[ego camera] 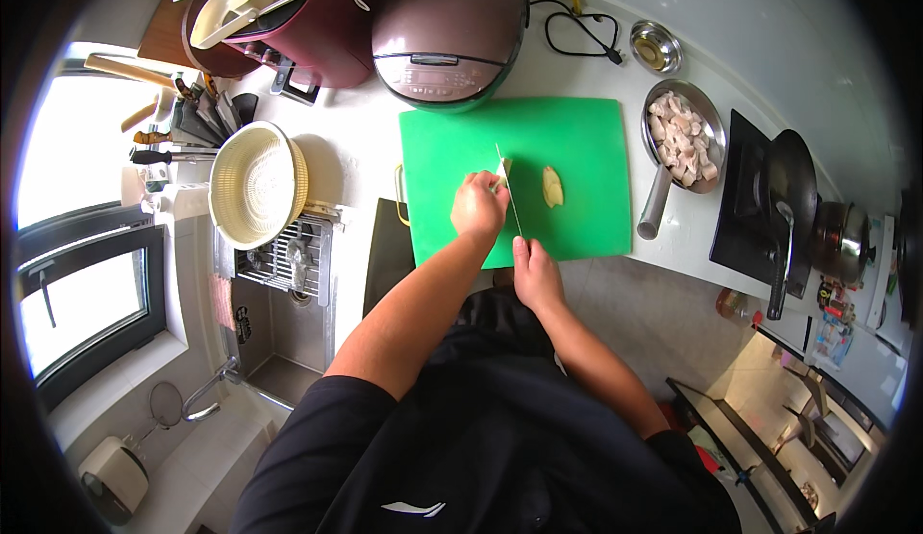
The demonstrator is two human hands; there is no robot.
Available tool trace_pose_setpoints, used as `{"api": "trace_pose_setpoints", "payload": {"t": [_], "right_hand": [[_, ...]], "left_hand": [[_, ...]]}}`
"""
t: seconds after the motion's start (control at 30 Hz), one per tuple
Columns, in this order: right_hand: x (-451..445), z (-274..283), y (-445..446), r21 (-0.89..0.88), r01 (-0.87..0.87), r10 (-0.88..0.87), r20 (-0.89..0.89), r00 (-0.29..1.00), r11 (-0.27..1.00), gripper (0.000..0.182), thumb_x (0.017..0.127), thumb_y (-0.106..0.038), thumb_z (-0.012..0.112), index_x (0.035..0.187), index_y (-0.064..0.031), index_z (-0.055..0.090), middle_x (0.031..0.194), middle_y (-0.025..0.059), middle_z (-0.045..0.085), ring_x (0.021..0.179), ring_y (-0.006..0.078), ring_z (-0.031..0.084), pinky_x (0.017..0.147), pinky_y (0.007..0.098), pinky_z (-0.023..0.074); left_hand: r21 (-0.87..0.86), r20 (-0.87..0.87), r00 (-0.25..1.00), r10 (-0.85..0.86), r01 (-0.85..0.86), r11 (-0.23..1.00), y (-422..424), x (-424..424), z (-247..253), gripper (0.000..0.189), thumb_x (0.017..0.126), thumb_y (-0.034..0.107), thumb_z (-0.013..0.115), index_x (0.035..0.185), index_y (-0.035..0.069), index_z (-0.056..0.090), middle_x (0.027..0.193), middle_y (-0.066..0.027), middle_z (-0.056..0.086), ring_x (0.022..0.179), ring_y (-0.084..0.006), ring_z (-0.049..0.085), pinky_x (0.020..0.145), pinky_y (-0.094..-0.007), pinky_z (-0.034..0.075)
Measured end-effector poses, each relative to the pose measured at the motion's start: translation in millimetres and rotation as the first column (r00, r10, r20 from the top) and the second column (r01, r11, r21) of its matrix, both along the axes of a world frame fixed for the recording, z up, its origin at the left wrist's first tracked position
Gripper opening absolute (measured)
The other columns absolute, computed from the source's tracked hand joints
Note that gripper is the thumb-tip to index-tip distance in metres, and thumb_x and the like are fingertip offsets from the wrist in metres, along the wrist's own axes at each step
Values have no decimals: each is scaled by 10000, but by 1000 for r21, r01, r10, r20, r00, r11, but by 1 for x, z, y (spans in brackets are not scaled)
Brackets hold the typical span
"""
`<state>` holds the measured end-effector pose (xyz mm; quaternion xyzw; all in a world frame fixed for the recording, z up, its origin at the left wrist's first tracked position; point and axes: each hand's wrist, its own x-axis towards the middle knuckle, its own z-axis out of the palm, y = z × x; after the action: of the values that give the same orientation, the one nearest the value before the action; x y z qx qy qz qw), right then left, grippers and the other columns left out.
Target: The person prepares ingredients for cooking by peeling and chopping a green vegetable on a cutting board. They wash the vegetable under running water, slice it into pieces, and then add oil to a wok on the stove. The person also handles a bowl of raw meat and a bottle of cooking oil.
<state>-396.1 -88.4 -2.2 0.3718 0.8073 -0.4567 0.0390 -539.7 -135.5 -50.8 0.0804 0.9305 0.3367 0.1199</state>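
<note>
On a green cutting board [461, 137] my right hand [537, 272] grips the handle of a kitchen knife [513, 204], its blade seen nearly edge-on and pointing away from me. My left hand [482, 204] holds a pale piece of food [502, 170], perhaps ginger, against the blade's left side; the fingers cover much of it. A few pale slices [552, 186] lie overlapping to the right of the knife, apart from both hands.
A rice cooker [451, 29] stands behind the board, next to a maroon air fryer [310, 29]. Leftward are a plastic colander [256, 184] and a sink [296, 332]. A steel pan of raw meat pieces [678, 137], a small metal bowl [655, 47] and a black wok [791, 195] sit rightward.
</note>
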Motion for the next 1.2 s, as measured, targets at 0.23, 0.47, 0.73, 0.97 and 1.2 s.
{"api": "trace_pose_setpoints", "payload": {"t": [0.23, 0.47, 0.73, 0.97, 1.2], "right_hand": [[-53, -22, 14, -18, 41, -42, -57, 997, 999, 500, 1045, -456, 420, 1050, 1, 623, 948, 292, 670, 892, 499, 630, 757, 557, 494], [-26, -30, 21, -103, 119, -122, -26, 992, 988, 533, 1044, -472, 424, 1023, 16, 639, 979, 291, 669, 937, 492, 626, 787, 526, 495], [19, -9, 10, -114, 117, -114, 31, 993, 987, 514, 1044, -474, 437, 1002, 0, 633, 916, 282, 665, 879, 491, 624, 745, 537, 487], [18, 16, -1, 28, -25, 26, -21, 999, 999, 454, 1040, -442, 460, 938, -25, 607, 812, 254, 670, 769, 499, 627, 668, 572, 482], [26, 9, -2, 23, -73, 71, 66, 995, 997, 471, 1046, -448, 433, 945, -15, 588, 866, 275, 665, 827, 501, 622, 708, 572, 476]], "left_hand": [[-4, 74, 997, 22, -22, 1000, 0, -1, 1, 142, 844, 224, 689, 947, 133, 721, 1050, -65, 697, 920, -307, 682, 751, -426, 553], [19, 118, 993, 22, -25, 1000, -1, -5, -2, 117, 857, 213, 665, 934, 141, 713, 1025, -61, 688, 909, -309, 675, 751, -429, 552], [87, 94, 994, 49, -57, 995, -6, -2, -15, 135, 850, 198, 673, 941, 106, 712, 1010, -87, 689, 911, -310, 678, 772, -422, 551], [76, 114, 992, 45, -54, 996, -6, -1, -12, 155, 842, 197, 684, 943, 87, 724, 1003, -113, 706, 903, -321, 682, 794, -419, 555], [85, 57, 997, 42, -47, 995, -6, 0, -12, 102, 844, 178, 700, 896, 94, 727, 954, -105, 710, 864, -314, 688, 766, -412, 560]]}}
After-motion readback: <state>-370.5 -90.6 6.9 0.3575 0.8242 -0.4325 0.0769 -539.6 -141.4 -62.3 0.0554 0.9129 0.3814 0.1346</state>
